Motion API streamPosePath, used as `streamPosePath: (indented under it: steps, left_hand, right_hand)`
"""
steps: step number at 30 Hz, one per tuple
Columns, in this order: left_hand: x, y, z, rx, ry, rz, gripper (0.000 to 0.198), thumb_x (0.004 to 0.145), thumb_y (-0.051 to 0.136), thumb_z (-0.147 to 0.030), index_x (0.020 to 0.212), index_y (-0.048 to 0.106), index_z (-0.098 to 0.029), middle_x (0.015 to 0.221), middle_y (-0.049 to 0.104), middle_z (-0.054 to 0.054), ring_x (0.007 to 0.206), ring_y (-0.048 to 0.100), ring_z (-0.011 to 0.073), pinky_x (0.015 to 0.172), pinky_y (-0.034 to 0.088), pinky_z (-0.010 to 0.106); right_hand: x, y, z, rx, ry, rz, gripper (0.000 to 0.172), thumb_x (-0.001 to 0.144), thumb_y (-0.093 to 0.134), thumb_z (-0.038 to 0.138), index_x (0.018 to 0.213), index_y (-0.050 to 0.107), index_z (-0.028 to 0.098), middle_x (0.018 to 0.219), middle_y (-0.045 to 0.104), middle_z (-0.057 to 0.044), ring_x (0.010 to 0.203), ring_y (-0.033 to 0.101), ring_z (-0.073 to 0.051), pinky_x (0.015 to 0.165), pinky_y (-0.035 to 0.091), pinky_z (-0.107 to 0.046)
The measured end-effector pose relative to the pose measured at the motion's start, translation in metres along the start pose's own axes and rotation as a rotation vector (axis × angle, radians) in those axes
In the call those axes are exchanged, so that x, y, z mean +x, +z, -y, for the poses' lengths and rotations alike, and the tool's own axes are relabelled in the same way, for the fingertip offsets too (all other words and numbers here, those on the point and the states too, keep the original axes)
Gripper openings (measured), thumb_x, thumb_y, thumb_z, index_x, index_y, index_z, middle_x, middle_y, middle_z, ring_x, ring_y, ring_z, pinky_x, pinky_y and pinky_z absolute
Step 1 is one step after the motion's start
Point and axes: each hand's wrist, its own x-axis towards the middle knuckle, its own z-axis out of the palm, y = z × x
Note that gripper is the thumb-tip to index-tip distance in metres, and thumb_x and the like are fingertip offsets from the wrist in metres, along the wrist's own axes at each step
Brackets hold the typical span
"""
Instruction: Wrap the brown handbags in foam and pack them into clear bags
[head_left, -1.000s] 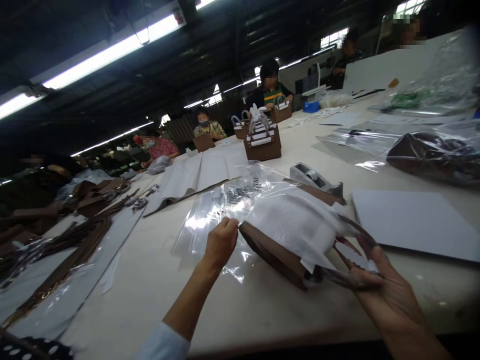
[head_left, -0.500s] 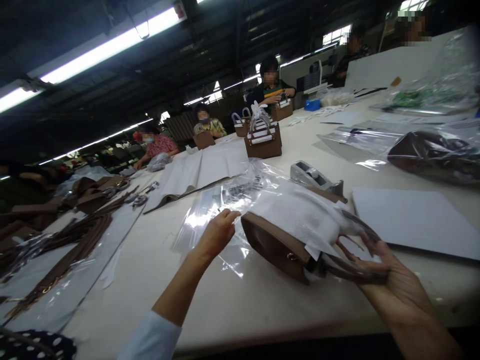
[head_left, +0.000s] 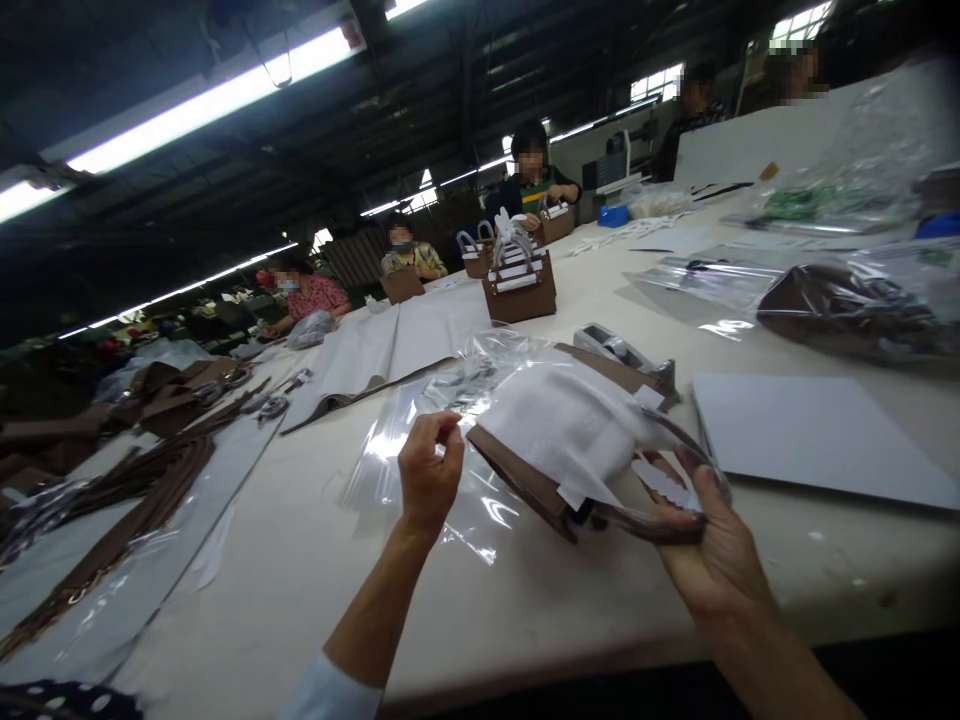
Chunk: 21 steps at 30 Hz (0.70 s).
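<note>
A brown handbag (head_left: 525,480) wrapped in white tissue (head_left: 559,425) lies on its side on the table, partly inside a clear plastic bag (head_left: 420,445). My left hand (head_left: 429,470) pinches the edge of the plastic bag beside the handbag's base. My right hand (head_left: 705,545) grips the handbag's brown handles (head_left: 649,525) at the near side, fingers curled around them.
A tape dispenser (head_left: 619,350) and a white board (head_left: 810,435) lie beyond the handbag. More brown handbags (head_left: 519,280) stand farther up the long table (head_left: 315,560). Brown straps (head_left: 127,500) lie left. A bagged brown item (head_left: 840,305) lies right. Several other people sit along the far side.
The handbag has been pulled nearer and tilted, its base turned more toward me. My left hand has shifted from lying on the plastic to pinching it. My right hand closed on the handles.
</note>
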Motion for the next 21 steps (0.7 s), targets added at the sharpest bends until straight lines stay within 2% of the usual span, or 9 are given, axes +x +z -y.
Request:
streamPosePath:
  steps: [3, 5, 10, 14, 15, 17, 21]
  left_hand:
    - [-0.003, -0.001, -0.007, -0.002, 0.017, 0.127, 0.024, 0.075, 0.049, -0.013, 0.098, 0.053, -0.022, 0.073, 0.054, -0.004, 0.063, 0.052, 0.0085, 0.063, 0.045, 0.020]
    - [-0.009, 0.001, -0.006, 0.034, -0.011, 0.178, 0.033, 0.072, 0.051, -0.009, 0.102, 0.054, -0.024, 0.074, 0.055, -0.004, 0.062, 0.053, 0.0093, 0.061, 0.045, 0.021]
    - [-0.025, 0.020, 0.022, 0.173, -0.250, 0.029, 0.035, 0.077, 0.049, -0.017, 0.111, 0.048, -0.020, 0.101, 0.053, 0.006, 0.089, 0.054, 0.0202, 0.074, 0.046, 0.034]
    - [-0.032, 0.051, 0.046, 0.194, -0.460, -0.103, 0.047, 0.076, 0.057, -0.026, 0.119, 0.040, -0.016, 0.120, 0.044, 0.011, 0.116, 0.038, 0.0268, 0.093, 0.037, 0.043]
    - [-0.033, 0.059, 0.052, 0.188, -0.521, -0.126, 0.050, 0.076, 0.058, -0.028, 0.120, 0.039, -0.016, 0.123, 0.042, 0.012, 0.117, 0.037, 0.0274, 0.095, 0.036, 0.045]
    - [-0.033, 0.074, 0.061, 0.159, -0.648, -0.151, 0.047, 0.080, 0.057, -0.032, 0.120, 0.040, -0.016, 0.123, 0.043, 0.012, 0.112, 0.043, 0.0261, 0.091, 0.040, 0.046]
    - [-0.031, 0.093, 0.076, 0.054, -0.807, -0.145, 0.033, 0.085, 0.050, -0.035, 0.113, 0.048, -0.016, 0.109, 0.054, 0.007, 0.091, 0.056, 0.0183, 0.077, 0.048, 0.039]
  right_hand:
    - [-0.002, -0.004, -0.001, -0.028, 0.006, 0.010, 0.020, 0.075, 0.061, 0.022, 0.094, 0.059, 0.015, 0.107, 0.056, -0.012, 0.090, 0.056, -0.016, 0.035, 0.036, -0.004]
    - [-0.002, -0.007, 0.003, -0.018, 0.031, 0.005, 0.019, 0.075, 0.060, 0.021, 0.092, 0.059, 0.015, 0.106, 0.056, -0.012, 0.086, 0.056, -0.014, 0.035, 0.035, -0.004]
    - [-0.005, -0.002, 0.011, 0.027, 0.066, -0.004, 0.016, 0.078, 0.056, 0.021, 0.091, 0.060, 0.013, 0.104, 0.056, -0.014, 0.076, 0.055, -0.010, 0.035, 0.035, -0.002]
    - [-0.005, 0.005, 0.007, 0.065, 0.092, -0.011, 0.015, 0.080, 0.052, 0.021, 0.090, 0.060, 0.012, 0.105, 0.055, -0.016, 0.077, 0.056, -0.011, 0.034, 0.035, -0.002]
    - [-0.004, 0.006, 0.006, 0.072, 0.093, -0.007, 0.015, 0.081, 0.051, 0.021, 0.090, 0.060, 0.012, 0.106, 0.054, -0.017, 0.076, 0.056, -0.011, 0.034, 0.035, -0.002]
    - [-0.002, 0.008, 0.004, 0.085, 0.103, -0.002, 0.015, 0.082, 0.049, 0.020, 0.089, 0.059, 0.011, 0.108, 0.053, -0.018, 0.079, 0.058, -0.012, 0.034, 0.036, -0.002]
    - [0.004, 0.009, 0.002, 0.094, 0.142, -0.019, 0.016, 0.083, 0.047, 0.020, 0.088, 0.060, 0.013, 0.110, 0.053, -0.019, 0.088, 0.059, -0.018, 0.034, 0.040, -0.006]
